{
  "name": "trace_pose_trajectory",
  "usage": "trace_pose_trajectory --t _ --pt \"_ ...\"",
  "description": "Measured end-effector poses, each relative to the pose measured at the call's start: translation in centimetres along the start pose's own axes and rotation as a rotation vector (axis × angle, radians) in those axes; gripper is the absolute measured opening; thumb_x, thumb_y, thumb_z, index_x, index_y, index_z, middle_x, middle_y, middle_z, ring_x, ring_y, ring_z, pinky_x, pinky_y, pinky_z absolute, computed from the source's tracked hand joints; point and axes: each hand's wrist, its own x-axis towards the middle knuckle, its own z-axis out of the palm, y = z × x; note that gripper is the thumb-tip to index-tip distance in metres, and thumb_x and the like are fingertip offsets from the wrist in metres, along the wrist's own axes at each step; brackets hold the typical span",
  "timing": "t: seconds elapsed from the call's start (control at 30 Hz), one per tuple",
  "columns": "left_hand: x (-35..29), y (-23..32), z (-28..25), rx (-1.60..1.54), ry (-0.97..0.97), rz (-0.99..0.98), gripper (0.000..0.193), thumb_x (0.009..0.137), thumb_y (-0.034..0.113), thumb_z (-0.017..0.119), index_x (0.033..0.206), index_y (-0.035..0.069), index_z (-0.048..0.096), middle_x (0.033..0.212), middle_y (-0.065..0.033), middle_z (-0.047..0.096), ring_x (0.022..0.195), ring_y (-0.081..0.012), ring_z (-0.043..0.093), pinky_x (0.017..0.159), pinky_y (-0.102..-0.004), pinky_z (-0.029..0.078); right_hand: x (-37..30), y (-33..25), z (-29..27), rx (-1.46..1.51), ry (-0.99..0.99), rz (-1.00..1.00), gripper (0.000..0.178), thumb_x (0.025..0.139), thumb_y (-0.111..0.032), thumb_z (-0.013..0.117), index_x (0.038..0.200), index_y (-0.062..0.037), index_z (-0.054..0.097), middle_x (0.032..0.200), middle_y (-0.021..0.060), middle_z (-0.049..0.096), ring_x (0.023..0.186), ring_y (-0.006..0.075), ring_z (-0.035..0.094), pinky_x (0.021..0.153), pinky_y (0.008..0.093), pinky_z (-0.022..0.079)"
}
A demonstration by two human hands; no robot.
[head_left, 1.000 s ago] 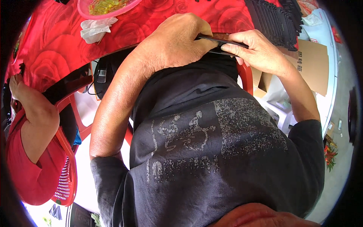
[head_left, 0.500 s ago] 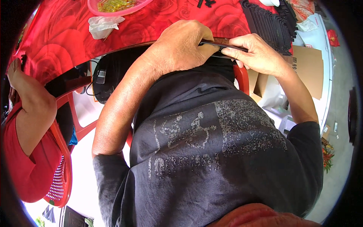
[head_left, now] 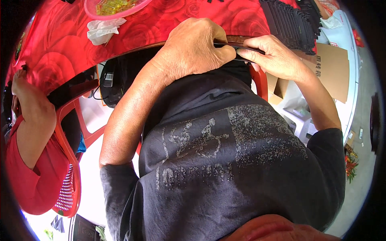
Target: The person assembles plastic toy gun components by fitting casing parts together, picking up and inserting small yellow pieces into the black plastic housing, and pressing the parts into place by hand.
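Note:
Between my two hands is a narrow, flat black strip (head_left: 252, 50), held across at the edge of the red table. My left hand (head_left: 197, 46) is closed round its left end, fingers curled under and out of sight, thumb bent towards the right. My right hand (head_left: 277, 56) pinches the right part, thumb lying along the near side and fingers on the far side. Much of the strip is covered by my hands, so its full shape does not show. Beyond my right hand lies a row of similar-looking black strips (head_left: 286, 26) on the table.
On the rose-patterned red tablecloth (head_left: 140, 30) stand a pink basket (head_left: 89, 11) of yellowish clear pieces and a crumpled white tissue (head_left: 102, 31). Another person's arm (head_left: 38, 116) rests at the left, by a red chair (head_left: 72, 176). A cardboard box (head_left: 333, 72) is at the right.
My left thumb has moved slightly right along the strip, nearer my right thumb. Both hands keep hold of it. The view has shifted a little.

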Motion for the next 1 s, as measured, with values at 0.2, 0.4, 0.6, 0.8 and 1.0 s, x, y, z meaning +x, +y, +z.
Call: trace_pose_trajectory --t 0.2,0.4,0.6,0.8,1.0 --pt "0.4 0.7 0.2 0.003 -0.005 -0.075 0.025 0.081 0.018 0.069 0.091 -0.004 0.074 0.072 -0.0212 0.068 0.067 -0.0246 0.071 0.068 -0.0384 0.055 0.2 0.7 -0.1 -0.001 0.001 0.002 0.039 0.102 -0.038 0.064 0.116 -0.004 0.074 0.068 0.012 0.067 0.06 0.0179 0.066 0.062 0.0354 0.053" --pt "0.8 1.0 0.4 0.038 -0.007 -0.148 0.025 0.079 0.018 0.07 0.09 -0.004 0.074 0.073 -0.0212 0.069 0.07 -0.0259 0.073 0.07 -0.0383 0.056 1.2 1.7 0.2 -0.095 0.05 -0.061 0.038 0.099 -0.04 0.066 0.112 -0.0055 0.077 0.077 0.0149 0.072 0.071 0.0229 0.071 0.071 0.0375 0.054" --pt "0.8 -0.1 1.3 0.077 0.014 -0.158 0.022 0.078 0.015 0.069 0.088 -0.003 0.074 0.071 -0.0208 0.068 0.065 -0.0239 0.069 0.068 -0.0371 0.055 1.6 1.5 0.9 -0.27 0.114 0.024 0.049 0.095 -0.052 0.067 0.11 -0.0067 0.078 0.076 0.0159 0.072 0.073 0.0269 0.073 0.074 0.0403 0.055" --pt "0.4 -2.3 1.2 -0.294 0.087 0.023 0.019 0.089 0.016 0.068 0.096 -0.001 0.075 0.072 -0.0075 0.069 0.067 -0.0138 0.064 0.066 -0.0333 0.053 2.2 1.7 1.7 -0.15 0.116 0.129 0.053 0.095 -0.059 0.064 0.108 -0.0101 0.08 0.072 0.0158 0.071 0.073 0.0298 0.073 0.076 0.0432 0.056" --pt "1.5 -0.9 -0.4 -0.081 0.164 -0.137 0.04 0.089 0.034 0.075 0.099 -0.005 0.074 0.071 -0.0168 0.071 0.07 -0.0238 0.073 0.069 -0.0357 0.057 3.5 2.3 2.3 -0.075 0.205 0.021 0.056 0.096 -0.061 0.062 0.105 -0.009 0.08 0.065 0.0122 0.067 0.065 0.0246 0.07 0.067 0.0403 0.053"
